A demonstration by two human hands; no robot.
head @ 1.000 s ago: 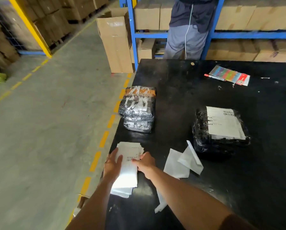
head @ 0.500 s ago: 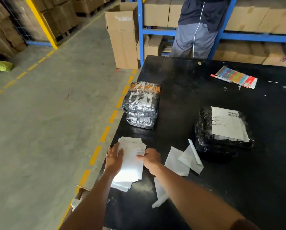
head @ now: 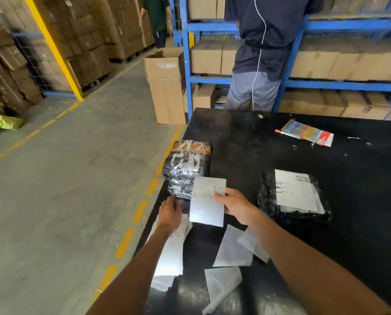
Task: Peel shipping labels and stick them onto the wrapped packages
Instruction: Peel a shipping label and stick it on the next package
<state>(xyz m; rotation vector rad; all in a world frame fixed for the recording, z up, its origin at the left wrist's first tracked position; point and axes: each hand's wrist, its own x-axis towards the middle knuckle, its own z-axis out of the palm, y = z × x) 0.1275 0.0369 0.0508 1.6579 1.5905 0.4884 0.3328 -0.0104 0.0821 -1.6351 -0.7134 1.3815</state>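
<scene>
I've got one shipping label (head: 207, 202) up off the table, pinched at its right edge by my right hand (head: 236, 206), thumb on the printed face, other fingers behind it I judge, can't see them. Label's long axis runs away from me, barcode end far. Left hand (head: 170, 213) is just beside the label's left edge, fingers loosely spread, holding nothing, hovering over the label stack (head: 170, 251) at the table's left edge. Unlabeled wrapped packages (head: 187, 165) sit stacked directly beyond the label, close, so fwd is the way to go; the labeled package (head: 293, 196) lies to the right, already done. Spent backing sheets (head: 232, 250) lie nearer me on the black table (head: 360, 223). Next step I reckon: peel. Left hand is nearest the free edge/corner, so it should pick the backing there while the right keeps the pinch.
</scene>
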